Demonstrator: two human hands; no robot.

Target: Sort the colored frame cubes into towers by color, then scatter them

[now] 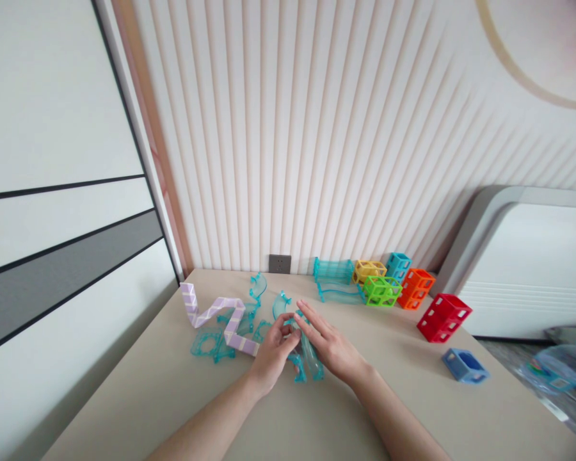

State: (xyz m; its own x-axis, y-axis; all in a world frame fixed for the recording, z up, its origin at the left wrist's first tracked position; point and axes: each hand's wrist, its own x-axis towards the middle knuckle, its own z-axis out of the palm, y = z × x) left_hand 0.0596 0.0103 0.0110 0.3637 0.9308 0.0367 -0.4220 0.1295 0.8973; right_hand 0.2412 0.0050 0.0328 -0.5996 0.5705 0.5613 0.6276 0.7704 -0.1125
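My left hand point(272, 354) is curled, its thumb and fingers closed on a clear plastic track piece point(312, 360) with teal ends. Against the same piece from the other side lies my right hand point(335, 351), index and middle fingers fairly straight and its thumb hidden. The two hands meet at the fingertips, so the exact hold is partly covered. Beside and behind my left hand lie several loose teal see-through pieces point(206, 344). A purple-and-white folding snake puzzle point(235, 320) zigzags over them, its near end close to my left wrist.
At the back of the table point(173, 384) stands a teal clear rack-like structure point(335, 272). Right of it are yellow point(368, 269), green point(383, 291), blue point(397, 266), orange point(415, 288) and red point(444, 317) open-frame blocks. A blue-grey frame point(465, 366) lies near the right edge.
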